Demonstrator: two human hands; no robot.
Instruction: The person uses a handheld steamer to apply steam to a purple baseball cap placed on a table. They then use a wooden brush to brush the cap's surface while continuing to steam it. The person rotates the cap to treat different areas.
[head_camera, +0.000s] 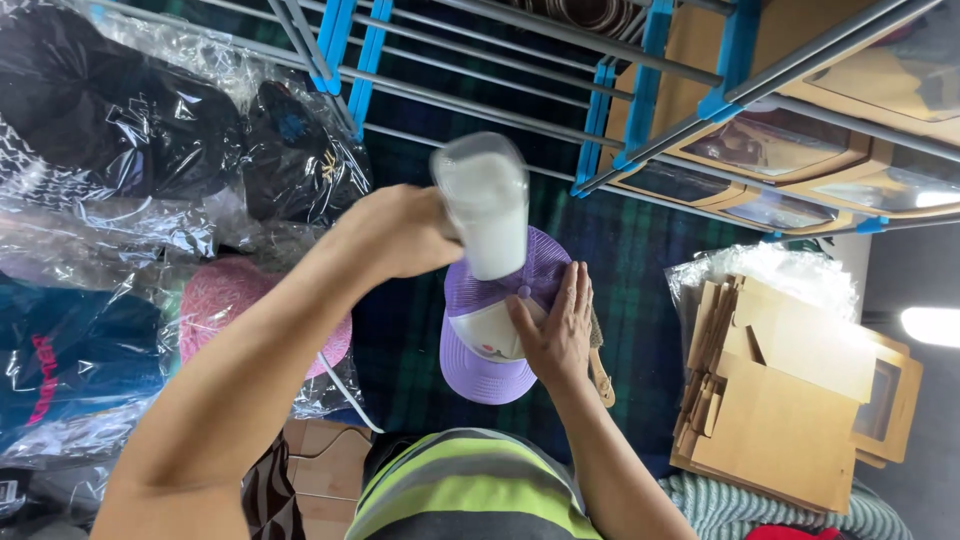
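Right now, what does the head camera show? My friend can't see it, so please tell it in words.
A person's right hand rests on a purple and white cap, while the left hand holds a white roller-like cylinder above it. Bagged caps lie to the left and flat cardboard boxes to the right.

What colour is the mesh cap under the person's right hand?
The cap is lilac purple with a white front panel, shown best in the head view.

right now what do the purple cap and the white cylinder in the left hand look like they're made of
Purple cap: looks like open mesh fabric at back, smooth white front panel, matte. White cylinder in the left hand: blurred, probably a roll with a glossy clear plastic cover.
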